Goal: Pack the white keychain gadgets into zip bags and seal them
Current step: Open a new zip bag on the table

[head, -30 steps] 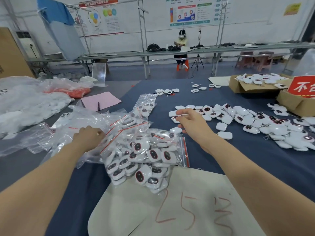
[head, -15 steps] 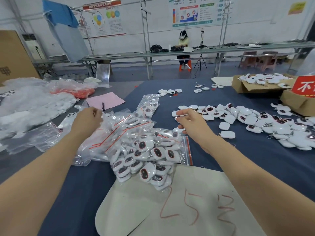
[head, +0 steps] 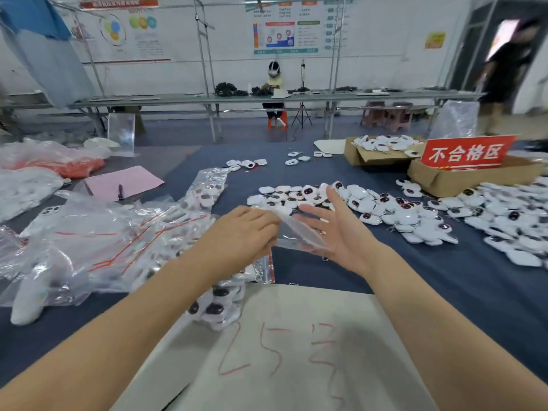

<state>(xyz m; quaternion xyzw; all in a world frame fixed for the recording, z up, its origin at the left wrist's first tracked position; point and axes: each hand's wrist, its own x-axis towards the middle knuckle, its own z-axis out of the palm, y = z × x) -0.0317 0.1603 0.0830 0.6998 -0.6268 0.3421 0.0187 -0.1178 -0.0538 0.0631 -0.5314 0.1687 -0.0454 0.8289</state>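
- A big white sheet [head: 296, 366] with red marks on it lies at the near edge of the blue table [head: 444, 292]. All places here are told from this sheet.
- Just past the sheet's far edge, the left hand [head: 246, 232] pinches one side of an empty clear zip bag [head: 299, 234]. Its fingers are curled on the plastic.
- The right hand [head: 335, 232] is on the other side of that bag. Its fingers are straight and spread wide, with the palm turned toward the bag. I cannot tell for sure if the palm touches the plastic.
- The bag is up in the air between the two hands.
- Past the sheet and to its right, lots of loose white keychain gadgets [head: 370, 203] lie in a heap on the table.
- At the sheet's far left corner, a full bag [head: 225, 304] of gadgets touches the sheet, under the left arm.
- Left of the sheet, more full bags with red strips [head: 133, 241] are piled up.
- Far past the sheet on the right stand two cardboard boxes [head: 382, 155]. One has a red sign [head: 467, 152].
- Far past the sheet on the left lies a pink paper [head: 130, 179] with a pen [head: 120, 191] on it.
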